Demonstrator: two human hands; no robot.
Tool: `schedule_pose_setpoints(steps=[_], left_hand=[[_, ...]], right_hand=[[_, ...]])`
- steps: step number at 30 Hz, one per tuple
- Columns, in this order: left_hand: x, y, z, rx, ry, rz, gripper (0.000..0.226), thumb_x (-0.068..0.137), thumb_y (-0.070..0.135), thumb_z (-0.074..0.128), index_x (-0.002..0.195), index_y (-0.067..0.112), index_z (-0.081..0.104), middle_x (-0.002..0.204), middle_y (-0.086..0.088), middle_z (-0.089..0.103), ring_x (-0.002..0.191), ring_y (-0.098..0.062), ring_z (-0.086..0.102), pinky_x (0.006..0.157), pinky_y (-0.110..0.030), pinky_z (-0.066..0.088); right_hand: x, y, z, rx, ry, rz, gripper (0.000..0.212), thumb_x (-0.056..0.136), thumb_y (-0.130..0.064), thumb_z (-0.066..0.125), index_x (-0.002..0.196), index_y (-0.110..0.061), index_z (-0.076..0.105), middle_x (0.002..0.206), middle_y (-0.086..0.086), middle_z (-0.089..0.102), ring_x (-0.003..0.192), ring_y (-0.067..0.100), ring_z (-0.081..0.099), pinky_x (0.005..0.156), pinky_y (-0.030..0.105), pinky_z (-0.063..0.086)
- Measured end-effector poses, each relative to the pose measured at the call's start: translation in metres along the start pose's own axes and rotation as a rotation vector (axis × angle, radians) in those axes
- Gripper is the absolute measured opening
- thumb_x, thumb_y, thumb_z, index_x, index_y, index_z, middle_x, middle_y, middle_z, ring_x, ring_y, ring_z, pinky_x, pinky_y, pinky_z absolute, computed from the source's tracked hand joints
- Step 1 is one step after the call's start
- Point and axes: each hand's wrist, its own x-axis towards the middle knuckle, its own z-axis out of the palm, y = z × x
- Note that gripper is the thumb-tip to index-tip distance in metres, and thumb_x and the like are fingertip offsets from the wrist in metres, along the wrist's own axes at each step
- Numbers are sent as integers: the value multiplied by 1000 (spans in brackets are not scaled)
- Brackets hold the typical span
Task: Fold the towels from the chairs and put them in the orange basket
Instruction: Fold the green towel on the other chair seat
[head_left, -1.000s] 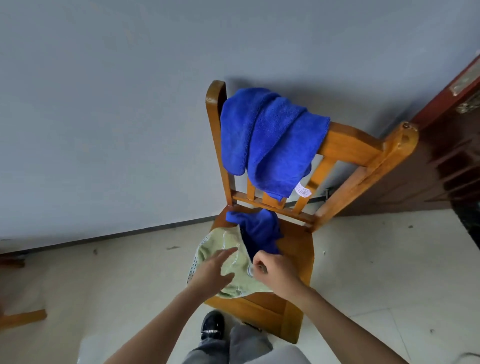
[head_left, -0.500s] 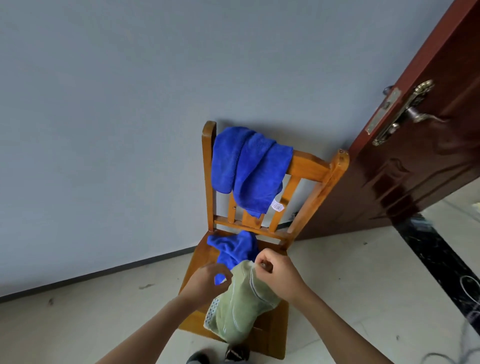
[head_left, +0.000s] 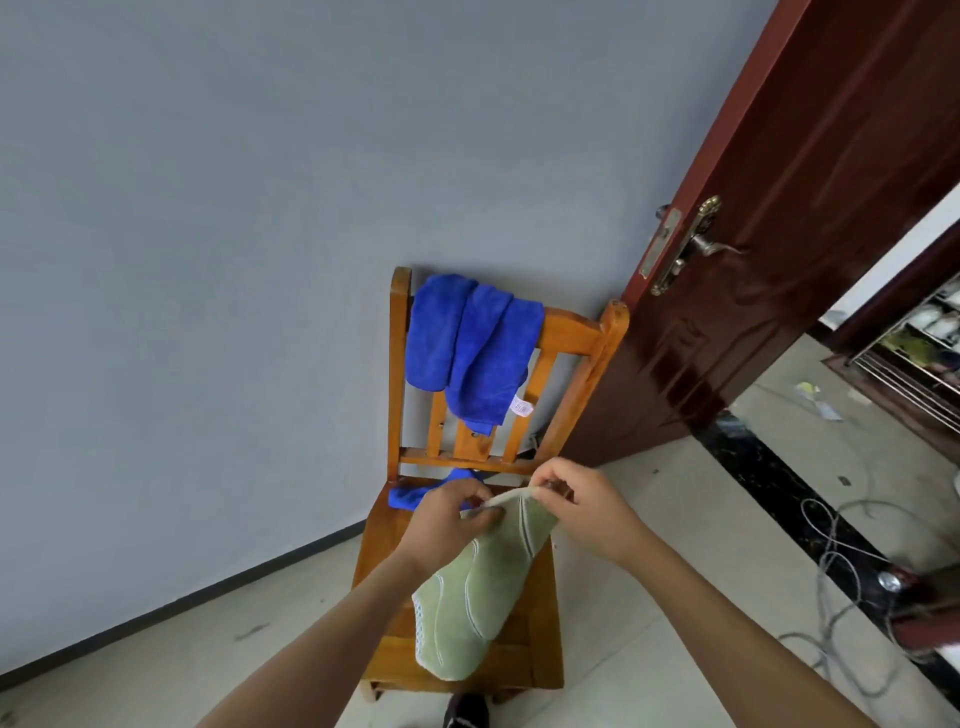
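Change: green towel (head_left: 470, 597), flat at the front edge of the chair (head_left: 571, 332) seat a second ago, is now up off the wood and hanging lengthwise over the seat. Left hand (head_left: 444, 522) has gone from resting fingers on the cloth to pinching the top hem between thumb and curled fingers. Right hand (head_left: 589, 512) pinches the same hem just beside it, fingers curled in. Lower end hangs at the seat's front edge; whether it touches the wood I cannot tell.

Reading: pick-up is done and the hem looks found. Folding has probably not begun, and the next likely step is spreading the hem.

Count:
- Chairs in view: one.
- Green towels: one, in hand.
- Blue cloth: two pieces, apparently separate. Blue towel (head_left: 467, 348) is draped over the left end of the top rail; blue bundle (head_left: 415, 496) is bunched at the rear edge of the seat, partly behind the left hand.
- Orange baskets: none in view.
- Hands: two, both on the towel.
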Motion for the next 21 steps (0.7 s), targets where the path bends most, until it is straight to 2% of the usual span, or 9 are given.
schedule_pose_setpoints(steps=[3, 6, 9, 12, 14, 18, 21], left_hand=[[-9, 3, -6, -2, -3, -1, 25, 87, 17, 62, 72, 35, 52, 76, 17, 55, 73, -1, 52, 65, -4, 39], [-14, 8, -18, -110, 26, 8, 26, 87, 9, 60, 71, 29, 57, 77, 12, 59, 74, -3, 56, 72, -11, 42], [-15, 20, -40, -210, -16, 49, 24, 84, 4, 64, 70, 23, 64, 72, 8, 65, 76, -6, 60, 74, -20, 47], [-14, 37, -57, -231, -37, 102, 21, 83, 1, 65, 72, 18, 66, 63, 13, 66, 66, 1, 60, 68, -15, 47], [-14, 48, -64, -271, 0, 131, 17, 83, -2, 62, 74, 12, 66, 62, 14, 67, 63, 4, 60, 66, -11, 47], [-14, 70, -67, -333, 96, 168, 17, 83, -5, 61, 75, 9, 65, 63, 12, 68, 63, 4, 60, 65, -11, 47], [-17, 87, -67, -318, 115, 209, 19, 83, -4, 61, 73, 12, 66, 64, 14, 68, 63, 5, 60, 65, -10, 46]], right_hand=[[-11, -5, -1, 19, 63, 33, 24, 91, -15, 54, 75, -33, 51, 75, -13, 55, 71, 0, 52, 61, 10, 41], [-17, -6, -1, 19, 101, 45, 24, 90, -15, 55, 75, -33, 51, 76, -10, 56, 70, -1, 50, 61, 12, 40], [-17, -6, -10, 89, 134, 44, 20, 88, -12, 59, 80, -31, 55, 73, -12, 55, 67, -4, 53, 64, 11, 39], [-13, -12, -21, 135, 46, 14, 20, 88, -13, 60, 92, -33, 61, 79, -15, 60, 70, -12, 56, 70, 9, 42], [-9, -17, -28, 120, -30, -6, 16, 89, -14, 60, 94, -27, 67, 84, -16, 63, 74, -9, 58, 74, 10, 44], [-8, -20, -43, 104, -150, 16, 15, 89, -19, 60, 77, -25, 67, 78, -2, 66, 67, 3, 58, 68, 21, 48], [-10, -15, -49, 74, -200, 4, 18, 91, -22, 57, 79, -13, 67, 76, -5, 59, 66, -1, 55, 68, 19, 45]])
